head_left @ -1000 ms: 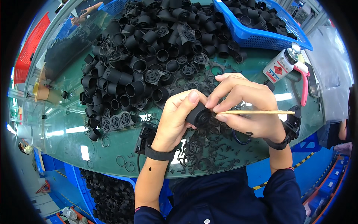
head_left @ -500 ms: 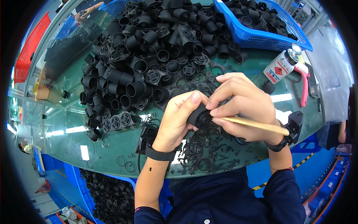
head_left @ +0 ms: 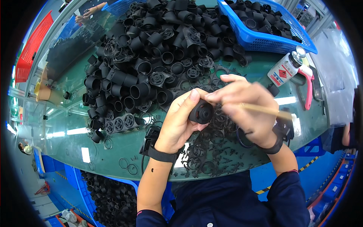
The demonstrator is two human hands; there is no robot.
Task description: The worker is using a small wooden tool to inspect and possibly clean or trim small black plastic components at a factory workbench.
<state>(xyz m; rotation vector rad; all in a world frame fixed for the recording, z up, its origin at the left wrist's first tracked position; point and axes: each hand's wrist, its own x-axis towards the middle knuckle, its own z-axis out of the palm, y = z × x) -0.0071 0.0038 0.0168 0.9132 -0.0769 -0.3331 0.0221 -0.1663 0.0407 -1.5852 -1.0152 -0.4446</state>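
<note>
My left hand (head_left: 176, 116) is closed around a black plastic cylindrical part (head_left: 201, 114), its round ringed end turned toward my right hand and slots showing in its side. My right hand (head_left: 254, 108), smeared by motion, grips a slim tan stick-like tool (head_left: 264, 109) whose back end points to the right. Its fingertips are beside the upper edge of the part; the tool's tip cannot be made out. Below my hands, thin black rings (head_left: 194, 163) and small black scraps (head_left: 223, 160) lie on the green tabletop (head_left: 113, 155).
A large heap of black cylindrical parts (head_left: 144, 68) covers the table's far side. Behind it at right stands a blue basket (head_left: 264, 44) of similar parts. A white bottle with a metal top (head_left: 283, 72) and a pink-handled tool (head_left: 308, 89) lie to the right. Another blue bin (head_left: 84, 191) sits below.
My right hand has moved slightly away from the part's end face, toward its upper edge, with the tool. The left hand has tilted the part so that its end shows more fully.
</note>
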